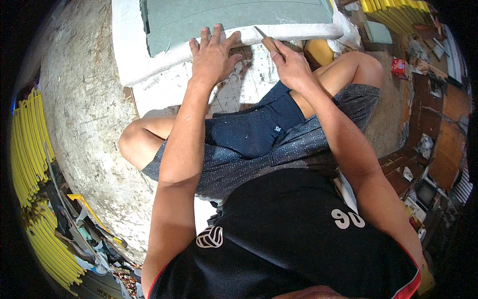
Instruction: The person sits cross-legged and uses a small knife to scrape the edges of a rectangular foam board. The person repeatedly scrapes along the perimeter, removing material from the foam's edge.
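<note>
My left hand lies with its fingers spread over the near edge of a grey-green panel with a white padded border. In my right hand is a small wooden-handled knife, its fingers wrapped round the handle. The narrow dark blade points up and left, its tip over the white border, right of my left hand; whether it touches the border I cannot tell. Some loose threads show on the panel near the blade. My crossed legs are just below the panel's near edge.
The panel rests on a worn, paint-spotted work surface. Yellow slatted pieces stand at the left, and more yellow slats at the far right. A yellow round object, a red packet and scattered scraps lie on the right.
</note>
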